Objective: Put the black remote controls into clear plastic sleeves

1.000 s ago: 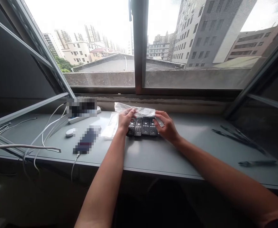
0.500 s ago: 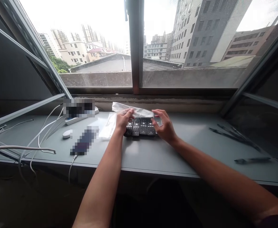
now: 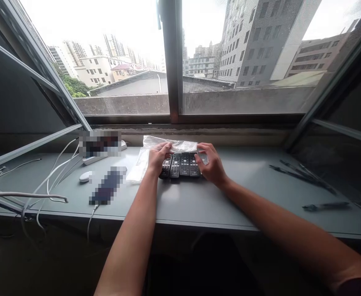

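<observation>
A clear plastic bag [image 3: 183, 146] stretches sideways between my hands, above a row of several black remote controls [image 3: 185, 165] lying side by side on the desk. My left hand [image 3: 158, 158] pinches the bag between thumb and fingers, over the leftmost remote. At the bag's right end, my right hand [image 3: 213, 164] is curled, its fingertips on the plastic and its thumb near the rightmost remote. More clear plastic shows in the gap of that hand. Flat white plastic bags [image 3: 138, 169] lie left of the remotes, partly behind my left hand.
On the grey desk [image 3: 238, 197], a phone [image 3: 108, 187] with a cable and a small white round case [image 3: 84, 177] lie left. A power strip [image 3: 90, 159] and white cables [image 3: 52, 176] are behind them. Dark cables [image 3: 303, 176] lie right. A window [image 3: 174, 61] stands behind.
The whole view has shifted slightly. Both hands keep nearly the same place on the bag, and the remotes stay in their row.
</observation>
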The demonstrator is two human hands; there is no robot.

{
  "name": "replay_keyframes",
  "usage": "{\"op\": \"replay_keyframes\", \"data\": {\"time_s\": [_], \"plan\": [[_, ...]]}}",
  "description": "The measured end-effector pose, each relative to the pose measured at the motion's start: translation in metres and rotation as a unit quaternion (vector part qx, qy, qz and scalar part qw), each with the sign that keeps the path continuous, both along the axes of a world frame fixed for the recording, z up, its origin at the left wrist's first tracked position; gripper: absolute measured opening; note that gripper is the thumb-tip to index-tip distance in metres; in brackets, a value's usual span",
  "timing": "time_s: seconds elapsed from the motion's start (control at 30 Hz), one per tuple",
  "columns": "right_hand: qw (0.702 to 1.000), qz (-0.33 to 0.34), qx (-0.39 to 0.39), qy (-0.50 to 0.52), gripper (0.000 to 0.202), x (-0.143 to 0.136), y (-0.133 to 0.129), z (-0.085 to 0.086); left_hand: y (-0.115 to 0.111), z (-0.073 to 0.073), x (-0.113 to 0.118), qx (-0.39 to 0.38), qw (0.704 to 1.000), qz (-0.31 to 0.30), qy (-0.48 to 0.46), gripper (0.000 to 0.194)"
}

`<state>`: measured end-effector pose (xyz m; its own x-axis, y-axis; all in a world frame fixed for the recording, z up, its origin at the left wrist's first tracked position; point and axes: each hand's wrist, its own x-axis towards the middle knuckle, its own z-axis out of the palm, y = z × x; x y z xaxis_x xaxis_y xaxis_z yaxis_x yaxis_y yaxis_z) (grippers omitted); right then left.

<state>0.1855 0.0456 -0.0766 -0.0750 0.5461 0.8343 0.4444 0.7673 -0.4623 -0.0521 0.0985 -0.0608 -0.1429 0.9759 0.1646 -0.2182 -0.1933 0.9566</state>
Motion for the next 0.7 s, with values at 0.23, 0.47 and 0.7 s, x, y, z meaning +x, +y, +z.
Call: {"op": "replay_keyframes", "data": {"time_s": [0.23, 0.47, 0.7], "plan": [[1.000, 0.018, -0.013, -0.006, 0.032, 0.0004, 0.0005, 0.0007, -0.0043, 0.0030, 0.0032, 0.007, 1.000, -0.005, 0.012, 0.044], [1.000, -0.002, -0.007, 0.021, 0.032, 0.0020, 0.0013, 0.0014, -0.0070, 0.0045, 0.0067, 0.025, 0.999, -0.047, -0.011, 0.049], [1.000, 0.013, -0.016, -0.009, 0.022, 0.0015, 0.0012, -0.0006, -0.0017, 0.0021, 0.0016, 0.014, 0.999, -0.014, -0.044, 0.048]]}}
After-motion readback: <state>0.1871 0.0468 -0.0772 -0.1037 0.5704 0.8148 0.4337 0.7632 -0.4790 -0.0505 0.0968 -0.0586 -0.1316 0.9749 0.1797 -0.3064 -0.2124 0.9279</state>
